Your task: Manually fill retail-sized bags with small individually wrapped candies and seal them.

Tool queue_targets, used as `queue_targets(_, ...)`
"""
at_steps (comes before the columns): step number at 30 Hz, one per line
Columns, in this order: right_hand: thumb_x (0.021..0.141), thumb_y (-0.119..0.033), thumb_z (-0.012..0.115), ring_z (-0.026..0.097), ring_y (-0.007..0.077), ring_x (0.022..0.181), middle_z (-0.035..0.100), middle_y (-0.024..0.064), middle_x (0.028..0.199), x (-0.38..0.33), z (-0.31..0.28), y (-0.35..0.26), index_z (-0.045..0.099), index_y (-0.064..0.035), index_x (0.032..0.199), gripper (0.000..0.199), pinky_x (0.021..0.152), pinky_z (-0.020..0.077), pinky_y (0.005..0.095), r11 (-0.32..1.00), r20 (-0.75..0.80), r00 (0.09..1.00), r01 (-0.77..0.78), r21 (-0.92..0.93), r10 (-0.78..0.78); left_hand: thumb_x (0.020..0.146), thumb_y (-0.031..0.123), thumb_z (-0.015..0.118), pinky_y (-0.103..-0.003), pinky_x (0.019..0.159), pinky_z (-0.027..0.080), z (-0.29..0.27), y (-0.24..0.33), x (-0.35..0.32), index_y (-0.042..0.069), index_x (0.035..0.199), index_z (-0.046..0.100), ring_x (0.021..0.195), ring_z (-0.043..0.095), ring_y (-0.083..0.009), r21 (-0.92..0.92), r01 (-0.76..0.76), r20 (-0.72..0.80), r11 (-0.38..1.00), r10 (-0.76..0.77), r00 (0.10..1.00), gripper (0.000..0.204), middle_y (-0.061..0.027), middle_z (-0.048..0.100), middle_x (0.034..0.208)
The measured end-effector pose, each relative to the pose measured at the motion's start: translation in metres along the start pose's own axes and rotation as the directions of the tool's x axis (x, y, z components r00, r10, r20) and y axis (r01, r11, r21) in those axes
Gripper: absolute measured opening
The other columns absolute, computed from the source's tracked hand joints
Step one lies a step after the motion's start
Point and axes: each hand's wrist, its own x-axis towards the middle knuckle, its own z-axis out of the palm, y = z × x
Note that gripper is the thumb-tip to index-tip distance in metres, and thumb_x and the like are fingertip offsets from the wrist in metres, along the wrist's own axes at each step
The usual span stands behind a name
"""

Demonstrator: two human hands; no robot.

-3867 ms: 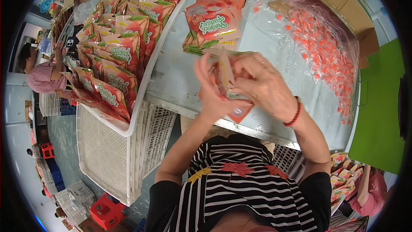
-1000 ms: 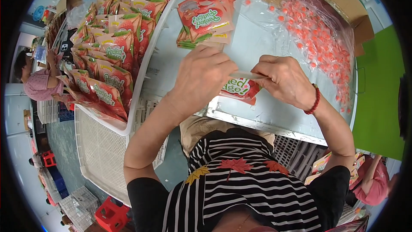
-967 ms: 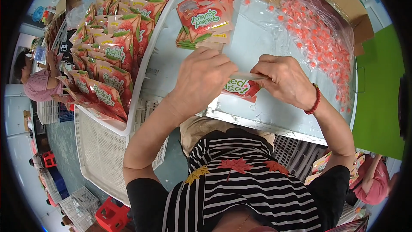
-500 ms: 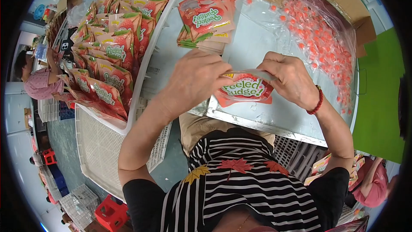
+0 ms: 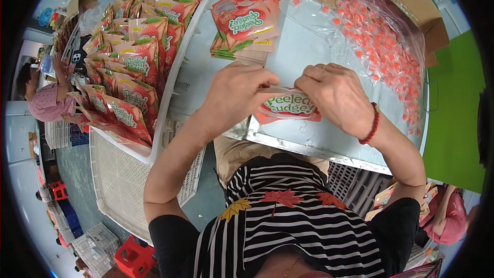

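Observation:
Over the front edge of the metal table, a red candy pouch (image 5: 289, 106) with green lettering is held upright between my two hands. My left hand (image 5: 239, 92) pinches its upper edge at the left corner. Closed on the same edge farther right is my right hand (image 5: 337, 95), a red bead bracelet at its wrist. The fingers hide most of the pouch's top, so I cannot tell whether its mouth is parted. Beyond my hands lies a stack of flat pouches (image 5: 246, 20). Wrapped red candies (image 5: 378, 46) are heaped on clear plastic to the right.
A white crate (image 5: 177, 80) packed with filled pouches (image 5: 136, 64) stands at my left, above an empty-looking plastic basket (image 5: 121, 175). A cardboard box (image 5: 435, 33) borders the candies. Co-workers in pink (image 5: 50, 100) appear at the far left and lower right. A red stool (image 5: 135, 257) sits on the floor.
My right hand has slid left along the pouch's top edge, closer to my left hand. The pouch's top, curved apart before, now looks flatter and closer together.

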Motion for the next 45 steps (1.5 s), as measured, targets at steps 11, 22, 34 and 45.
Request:
queue_targets(11,0.082,-0.009,0.065,0.062,0.0245,0.061,0.059,0.0109,0.074,-0.006,0.007,0.017,0.064,0.0023,0.087,0.012,0.055,0.0489,0.0323,0.863,-0.059,0.985,-0.114,0.492,0.163,0.080,0.005,0.067,-0.026,0.064,0.049,0.033,-0.004,-0.020,0.001,0.095,0.067,0.073,0.061,-0.0131,-0.554,0.056,-0.355,0.831,-0.297,0.887,0.016,-0.0069,0.066,0.082)
queue_targets(22,0.080,-0.013,0.068,0.060,0.0284,0.062,0.059,0.0129,0.074,-0.002,0.003,0.003,0.064,0.0022,0.087,0.017,0.056,0.0474,0.0334,0.866,-0.034,0.993,-0.084,0.493,0.115,0.082,0.004,0.064,-0.027,0.059,0.047,0.035,0.015,-0.014,0.000,0.090,0.065,0.067,0.058,-0.0140,-0.582,0.161,-0.268,0.797,-0.375,0.887,0.010,-0.0060,0.064,0.077)
queue_targets(34,0.079,-0.010,0.066,0.051,0.0315,0.056,0.052,0.0149,0.064,0.009,0.004,-0.011,0.059,0.0032,0.075,0.016,0.052,0.0394,0.0400,0.937,-0.005,0.998,-0.052,0.344,0.057,0.082,0.015,0.065,-0.032,0.058,0.045,0.042,0.008,-0.028,-0.001,0.082,0.064,0.065,0.058,-0.0237,-0.658,0.156,-0.275,0.737,-0.428,0.861,0.015,-0.0106,0.059,0.074)
queue_targets(45,0.079,-0.008,0.067,0.044,0.0326,0.056,0.046,0.0169,0.065,0.031,-0.009,-0.050,0.049,0.0067,0.074,0.024,0.053,0.0370,0.0368,0.944,0.101,0.994,0.001,0.330,-0.036,0.083,0.015,0.065,-0.034,0.056,0.044,0.004,0.016,-0.085,0.003,0.089,0.067,0.064,0.056,-0.0260,-0.522,0.090,-0.522,0.848,-0.401,0.752,0.014,-0.0094,0.057,0.071)
